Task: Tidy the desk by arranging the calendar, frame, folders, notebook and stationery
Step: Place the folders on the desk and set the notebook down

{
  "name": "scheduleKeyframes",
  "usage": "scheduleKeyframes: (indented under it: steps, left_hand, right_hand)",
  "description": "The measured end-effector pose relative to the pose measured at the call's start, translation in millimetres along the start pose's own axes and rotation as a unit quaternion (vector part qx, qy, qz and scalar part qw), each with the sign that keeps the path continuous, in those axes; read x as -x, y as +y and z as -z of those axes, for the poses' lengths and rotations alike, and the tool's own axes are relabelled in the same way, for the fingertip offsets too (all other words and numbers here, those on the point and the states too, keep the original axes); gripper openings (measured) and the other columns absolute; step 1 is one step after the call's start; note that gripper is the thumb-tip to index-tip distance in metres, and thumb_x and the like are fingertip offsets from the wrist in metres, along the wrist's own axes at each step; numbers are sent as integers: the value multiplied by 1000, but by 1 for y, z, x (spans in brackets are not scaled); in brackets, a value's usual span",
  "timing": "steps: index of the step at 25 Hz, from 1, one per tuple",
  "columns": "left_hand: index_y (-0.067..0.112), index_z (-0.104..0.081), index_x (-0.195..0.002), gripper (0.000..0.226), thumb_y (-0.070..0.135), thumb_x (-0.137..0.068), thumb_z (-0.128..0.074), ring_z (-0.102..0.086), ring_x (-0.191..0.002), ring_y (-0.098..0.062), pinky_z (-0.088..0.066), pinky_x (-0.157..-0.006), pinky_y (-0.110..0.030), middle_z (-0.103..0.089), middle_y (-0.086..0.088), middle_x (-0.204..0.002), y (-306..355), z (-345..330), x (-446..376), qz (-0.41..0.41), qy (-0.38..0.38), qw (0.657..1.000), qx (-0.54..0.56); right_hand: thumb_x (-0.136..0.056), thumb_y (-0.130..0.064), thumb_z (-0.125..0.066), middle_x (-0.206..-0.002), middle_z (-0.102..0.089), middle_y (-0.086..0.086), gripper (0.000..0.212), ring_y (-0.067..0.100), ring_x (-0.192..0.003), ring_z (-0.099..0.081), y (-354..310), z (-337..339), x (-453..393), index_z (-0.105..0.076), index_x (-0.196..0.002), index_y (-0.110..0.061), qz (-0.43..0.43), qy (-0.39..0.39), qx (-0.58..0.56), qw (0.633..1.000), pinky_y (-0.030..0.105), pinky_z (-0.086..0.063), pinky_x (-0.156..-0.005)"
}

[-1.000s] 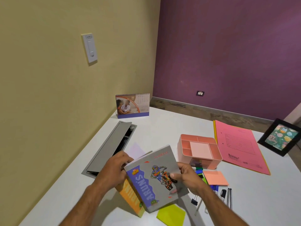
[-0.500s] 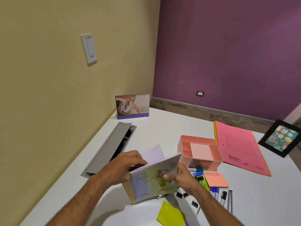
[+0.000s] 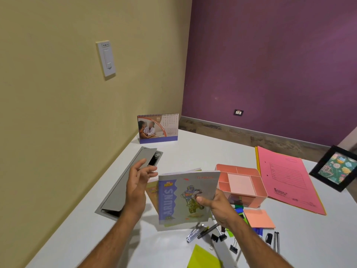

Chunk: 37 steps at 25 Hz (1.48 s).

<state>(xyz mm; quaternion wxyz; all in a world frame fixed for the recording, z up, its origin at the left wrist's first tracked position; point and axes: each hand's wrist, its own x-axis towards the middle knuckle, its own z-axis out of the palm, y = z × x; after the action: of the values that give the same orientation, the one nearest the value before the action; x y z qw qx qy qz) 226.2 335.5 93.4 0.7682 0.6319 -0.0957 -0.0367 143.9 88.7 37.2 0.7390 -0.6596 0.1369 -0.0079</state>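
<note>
My right hand (image 3: 216,206) grips the grey notebook (image 3: 179,196) by its right edge and holds it upright above the white desk (image 3: 193,151). A second, yellow-orange notebook (image 3: 152,190) shows just behind its left edge. My left hand (image 3: 138,182) hovers beside the left edge with straight fingers, holding nothing. The desk calendar (image 3: 158,128) stands at the far corner by the wall. Pink folders (image 3: 287,178) lie at the right, and a black picture frame (image 3: 334,169) leans at the right edge. A pink organiser (image 3: 241,184) stands right of the notebook.
Below the notebook lie a stapler (image 3: 195,232), binder clips (image 3: 222,237), markers (image 3: 238,208), pens (image 3: 276,242), an orange sticky pad (image 3: 258,218) and a lime sheet (image 3: 202,258). A grey cable hatch (image 3: 127,180) stands open at the left, along the yellow wall.
My left hand has let go of the notebooks and opened beside them. My right hand has turned the grey notebook upright so its cover faces me.
</note>
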Motion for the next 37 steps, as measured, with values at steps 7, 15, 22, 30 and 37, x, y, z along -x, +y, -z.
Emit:
scheduleKeyframes:
  steps: [7, 15, 22, 30, 37]
  left_hand:
    - [27, -60, -106, 36, 10, -80, -79, -70, -86, -7, -58, -72, -24, -74, 9, -94, -46, -14, 7, 71, -2, 984, -161]
    - [38, -55, -109, 47, -3, -89, -63, -67, -96, -6, -53, -89, -32, -71, 15, -100, -64, -9, -13, 58, -16, 976, -208]
    - [24, -57, -121, 43, -4, -89, -62, -67, -103, -12, -52, -94, -39, -71, 10, -105, -87, 9, -15, 71, 17, 970, -230]
    - [21, -54, -121, 40, 0, -88, -64, -68, -91, -3, -50, -81, -21, -71, 3, -105, -100, 10, -12, 113, 6, 952, -286]
    - [40, -48, -102, 38, 5, -88, -52, -63, -82, -8, -56, -74, -36, -66, 13, -93, -132, 21, -7, 188, -21, 887, -422]
  right_hand:
    - [-74, 2, -79, -101, -77, 5, 42, 24, -94, -72, -2, -9, -17, -66, -112, -13, -4, 63, 12, 998, 39, -60, -75]
    - [-79, 0, -76, -99, -77, -3, 38, 16, -94, -72, 22, -27, -35, -65, -111, -17, 19, 121, 97, 988, 23, -57, -75]
    - [-83, 3, -69, -104, -75, -3, 37, 13, -97, -71, 39, -40, -45, -63, -112, -19, -17, 117, 137, 984, 20, -55, -76]
    - [-85, -2, -66, -102, -68, -10, 35, 16, -99, -66, 42, -43, -41, -59, -110, -25, -52, 120, 273, 953, 13, -46, -69]
    - [-86, -7, -57, -114, -70, 6, 35, 27, -104, -63, 55, -45, -45, -58, -120, -15, -94, 144, 410, 896, 25, -41, -72]
